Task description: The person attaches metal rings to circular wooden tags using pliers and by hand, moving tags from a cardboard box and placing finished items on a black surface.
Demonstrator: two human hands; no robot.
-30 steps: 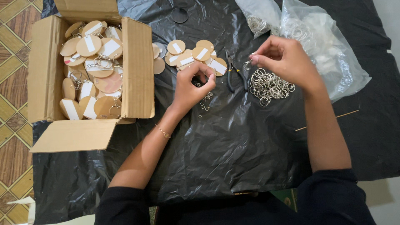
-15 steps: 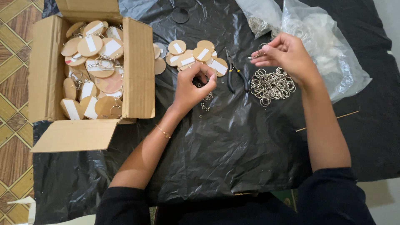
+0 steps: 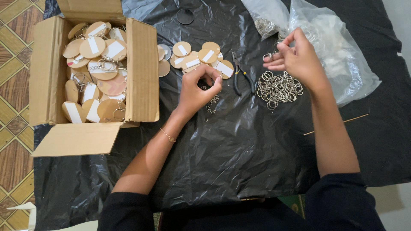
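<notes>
Black plastic sheeting (image 3: 239, 154) covers the work surface. My left hand (image 3: 198, 92) pinches a small chain (image 3: 210, 105) at centre, fingers closed. My right hand (image 3: 297, 60) pinches a key ring (image 3: 269, 56) above the ring pile (image 3: 278, 87), far right.

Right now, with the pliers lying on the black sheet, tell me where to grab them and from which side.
Take the pliers by the two dark handles, which splay toward the person, coming from above on the near side. The jaws point away, toward the wooden discs, and the pile of metal rings crowds their right, so the handle ends look like the freest grip.
</notes>
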